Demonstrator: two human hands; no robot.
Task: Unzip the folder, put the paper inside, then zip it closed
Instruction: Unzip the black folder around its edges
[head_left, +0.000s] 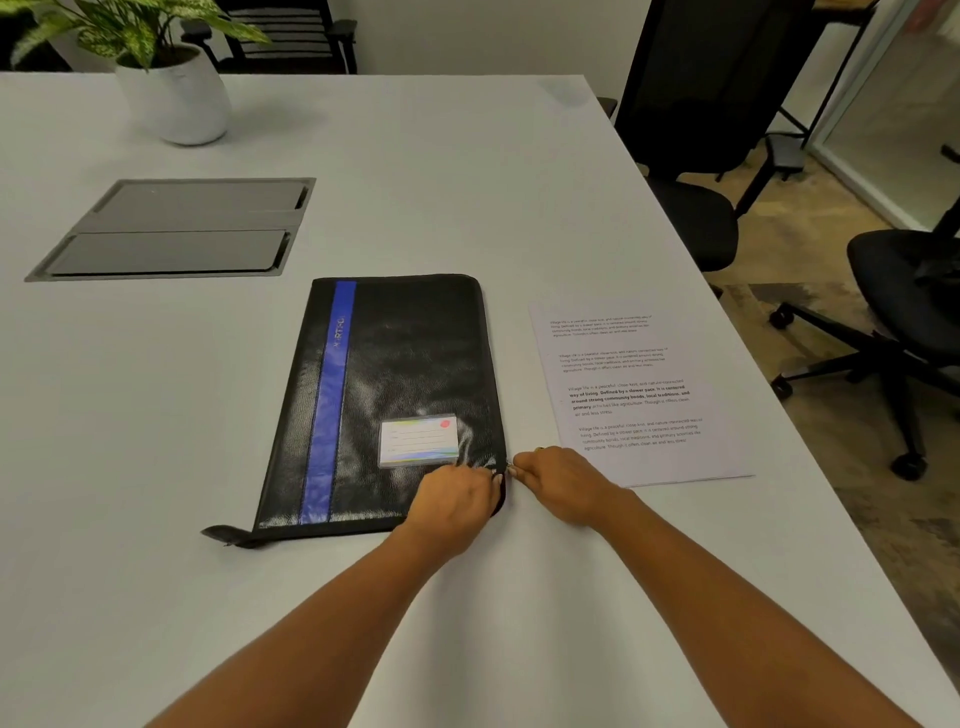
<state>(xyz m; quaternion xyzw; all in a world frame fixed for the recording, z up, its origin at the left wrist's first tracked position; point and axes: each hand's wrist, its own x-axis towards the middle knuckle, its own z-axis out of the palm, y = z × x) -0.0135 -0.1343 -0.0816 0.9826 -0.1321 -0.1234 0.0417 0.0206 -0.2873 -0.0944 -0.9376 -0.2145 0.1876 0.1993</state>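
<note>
In the head view, the black zip folder (405, 374) is lying flat on the white table (156, 415). The left hand (454, 501) is gripping its near right corner with curled fingers. The right hand (563, 480), just beside it, is pinching the zipper pull (509, 464) there. The printed paper (634, 395) is lying just right of the folder.

two forearms (322, 618), bare up to the wrists. left hand (457, 493) and right hand (558, 478): pale fingernails (511, 471). right hand: small ring (541, 448) on one finger, detail unclear.
</note>
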